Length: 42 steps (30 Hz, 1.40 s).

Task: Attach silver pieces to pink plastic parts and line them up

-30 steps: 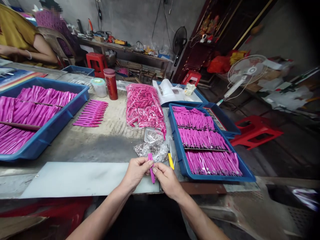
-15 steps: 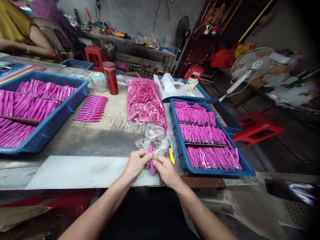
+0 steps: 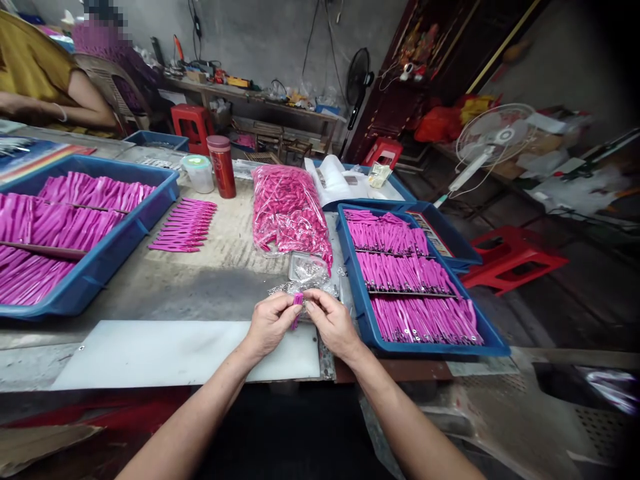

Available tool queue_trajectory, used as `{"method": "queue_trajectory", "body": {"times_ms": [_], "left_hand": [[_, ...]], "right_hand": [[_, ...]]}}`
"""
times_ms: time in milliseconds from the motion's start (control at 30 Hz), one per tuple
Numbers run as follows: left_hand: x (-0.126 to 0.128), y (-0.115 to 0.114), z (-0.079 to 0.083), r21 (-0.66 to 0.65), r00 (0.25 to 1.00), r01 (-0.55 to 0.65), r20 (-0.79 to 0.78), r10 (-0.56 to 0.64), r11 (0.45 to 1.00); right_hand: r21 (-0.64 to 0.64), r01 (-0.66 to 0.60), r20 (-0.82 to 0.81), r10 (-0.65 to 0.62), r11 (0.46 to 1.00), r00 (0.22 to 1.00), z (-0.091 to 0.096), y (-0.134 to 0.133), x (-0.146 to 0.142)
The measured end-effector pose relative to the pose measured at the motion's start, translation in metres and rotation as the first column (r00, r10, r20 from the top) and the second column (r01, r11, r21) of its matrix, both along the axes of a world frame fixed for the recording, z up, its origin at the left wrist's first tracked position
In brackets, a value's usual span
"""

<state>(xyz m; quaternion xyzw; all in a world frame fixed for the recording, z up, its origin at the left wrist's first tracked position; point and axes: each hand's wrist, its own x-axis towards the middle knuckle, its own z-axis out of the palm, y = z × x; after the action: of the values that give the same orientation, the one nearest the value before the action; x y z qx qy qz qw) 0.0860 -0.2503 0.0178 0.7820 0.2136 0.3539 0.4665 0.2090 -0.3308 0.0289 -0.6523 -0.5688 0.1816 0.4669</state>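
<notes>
Close to the table's front edge, my left hand (image 3: 270,325) pinches a slim magenta plastic piece (image 3: 298,299) between thumb and fingers. My right hand (image 3: 334,325) is closed at the right side of the same piece, its fingertips meeting those of the left. Any small part between the right fingertips is too small to make out. Just beyond my hands lies a clear plastic bag (image 3: 313,272) of small shiny metal parts. A large clear bag of pink pieces (image 3: 287,207) stands behind it. A row of similar magenta pieces (image 3: 184,225) lies to the left.
Blue trays full of magenta pieces stand at left (image 3: 155,220) and right (image 3: 356,293). A white board (image 3: 175,353) lies along the front edge. A red tumbler (image 3: 223,170) and a lidded tub (image 3: 198,177) stand farther back. Another person's arm (image 3: 85,100) shows at upper left.
My hands have tipped the magenta piece, and it now shows shorter between my fingers. The right hand has shifted slightly up and now covers the yellow-handled tool. The view has tilted a little.
</notes>
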Motion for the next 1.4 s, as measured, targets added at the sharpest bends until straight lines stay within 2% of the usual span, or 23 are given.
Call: {"method": "queue_trajectory", "body": {"times_ms": [167,300,567,733,833,967,1033,1100,1200,1333,1400], "left_hand": [[-0.002,0.001,-0.012,0.062,1.0,0.023,0.006,-0.024,0.998],[-0.004,0.0,-0.02,0.092,1.0,0.016,0.013,-0.017,0.996],[-0.003,0.002,-0.019,0.08,1.0,0.023,-0.021,-0.022,0.996],[-0.002,0.004,-0.007,0.086,0.998,0.043,-0.056,-0.038,0.995],[-0.006,0.003,0.005,0.1,0.985,0.129,-0.127,-0.116,0.987],[-0.016,0.0,0.023,0.1,0.938,0.28,-0.239,-0.25,0.955],[-0.02,-0.002,0.03,0.067,0.908,0.345,-0.276,-0.315,0.936],[-0.02,-0.005,0.033,0.001,0.891,0.373,-0.278,-0.358,0.928],[-0.017,-0.01,0.032,-0.073,0.919,0.31,-0.233,-0.318,0.948],[-0.009,-0.023,0.019,-0.134,0.961,0.162,-0.202,-0.187,0.978],[-0.006,-0.03,0.011,-0.093,0.978,0.07,-0.189,-0.087,0.993]], "right_hand": [[0.036,-0.029,0.12,0.024,0.999,0.993,-0.002,0.006,-0.003],[0.045,-0.029,0.134,0.023,0.999,0.991,-0.005,0.006,-0.006],[0.053,-0.025,0.116,0.019,0.998,0.993,-0.009,0.009,-0.005],[0.036,-0.046,0.138,0.041,0.998,0.99,-0.001,0.01,-0.001],[0.027,-0.085,0.2,0.077,0.996,0.977,0.01,0.004,0.001],[-0.037,-0.217,0.285,0.218,0.976,0.933,0.027,-0.011,0.002],[-0.069,-0.256,0.291,0.265,0.964,0.919,0.032,-0.016,0.002],[-0.077,-0.243,0.27,0.255,0.967,0.928,0.034,-0.019,0.0],[-0.061,-0.143,0.214,0.153,0.988,0.965,0.033,-0.02,-0.002],[-0.066,0.004,0.118,0.004,0.998,0.993,0.023,-0.016,-0.005],[-0.082,0.075,0.055,-0.07,0.994,0.996,0.018,-0.014,-0.007]]}}
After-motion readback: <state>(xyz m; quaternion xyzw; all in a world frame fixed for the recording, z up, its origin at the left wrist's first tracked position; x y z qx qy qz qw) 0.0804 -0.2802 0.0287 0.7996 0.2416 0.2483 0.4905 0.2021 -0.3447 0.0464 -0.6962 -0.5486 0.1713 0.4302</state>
